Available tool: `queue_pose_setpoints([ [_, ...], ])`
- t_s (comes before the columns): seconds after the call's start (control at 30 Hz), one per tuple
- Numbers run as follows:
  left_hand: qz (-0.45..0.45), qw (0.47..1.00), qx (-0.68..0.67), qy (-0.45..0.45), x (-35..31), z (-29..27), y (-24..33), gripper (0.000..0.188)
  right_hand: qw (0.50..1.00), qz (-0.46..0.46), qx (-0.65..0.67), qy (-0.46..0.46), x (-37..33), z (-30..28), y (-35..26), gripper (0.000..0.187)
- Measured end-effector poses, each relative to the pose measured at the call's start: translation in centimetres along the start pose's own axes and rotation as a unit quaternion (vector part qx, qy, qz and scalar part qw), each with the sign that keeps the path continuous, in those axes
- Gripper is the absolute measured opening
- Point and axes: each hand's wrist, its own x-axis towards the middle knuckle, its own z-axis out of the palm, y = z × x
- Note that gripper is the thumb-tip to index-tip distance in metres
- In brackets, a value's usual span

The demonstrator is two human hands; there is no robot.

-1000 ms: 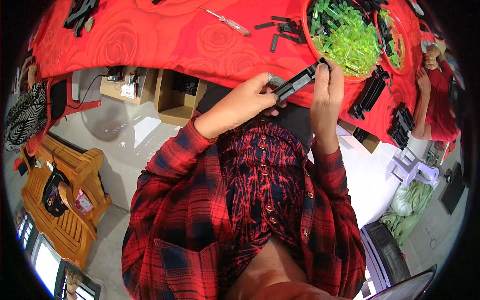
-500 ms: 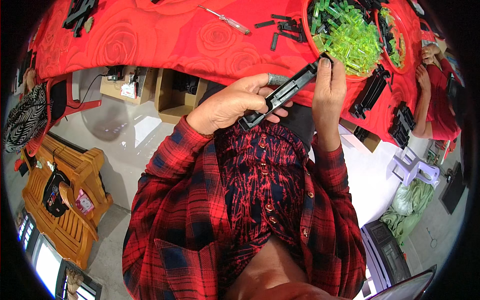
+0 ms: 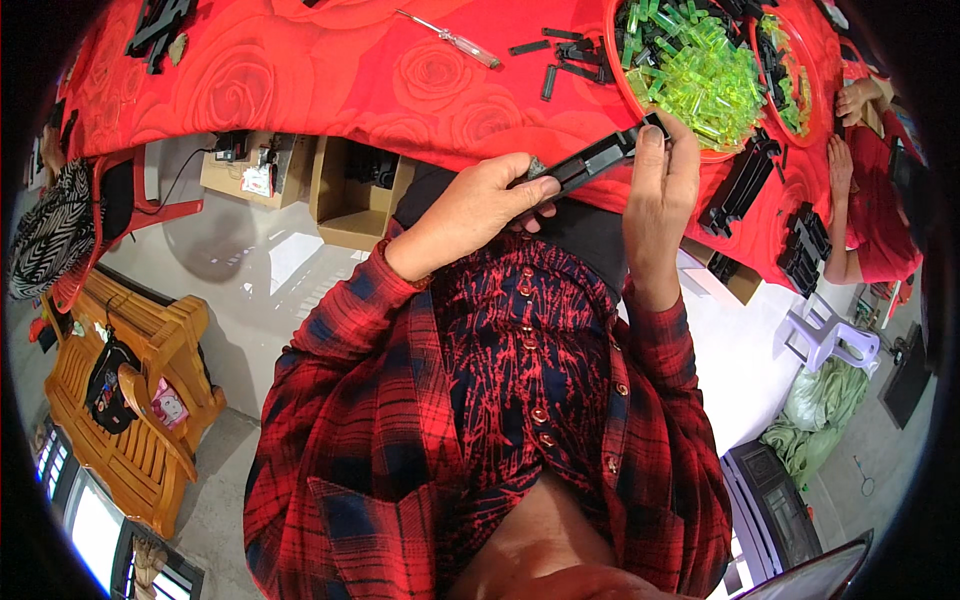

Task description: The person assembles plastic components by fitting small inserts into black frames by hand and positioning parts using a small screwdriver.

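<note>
A long black plastic housing [image 3: 592,165] slants between both my hands, just off the front edge of the red-covered table. My left hand [image 3: 488,200] is wrapped round its lower end, thumb on top, with a grey wrap on one finger. At the upper end, my right hand [image 3: 660,175] pinches the piece between thumb and fingers. Beyond my right hand stands a red-rimmed bowl [image 3: 612,75] with translucent yellow-green plastic pieces [image 3: 705,90] heaped in it. Small black plastic parts [image 3: 575,58] lie loose to the left of that bowl.
A screwdriver [image 3: 450,38] with a clear handle lies on the red cloth [image 3: 300,70]. Black housings [image 3: 740,185] are stacked along the right edge. A second bowl [image 3: 812,100] stands near a co-worker's hands [image 3: 845,150]. Below the table is an open cardboard box [image 3: 355,215].
My left hand has shifted its grip, its thumb now over the housing's top and covering its lower end. My right hand has moved slightly right. The co-worker's hands at far right have shifted.
</note>
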Motion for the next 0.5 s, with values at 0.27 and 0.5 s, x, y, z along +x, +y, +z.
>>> queue_pose_setpoints([
  [0.27, -0.013, 0.999, -0.022, -0.039, 0.1, 0.0, -0.7, 0.027, 1.000, -0.020, -0.019, -0.007, -0.5, -0.2, -0.5, 0.022],
  [0.5, 0.013, 0.999, -0.052, -0.010, 0.4, 0.9, 0.1, 0.026, 0.999, -0.011, 0.022, -0.044, -0.5, -0.1, -1.3, 0.024],
])
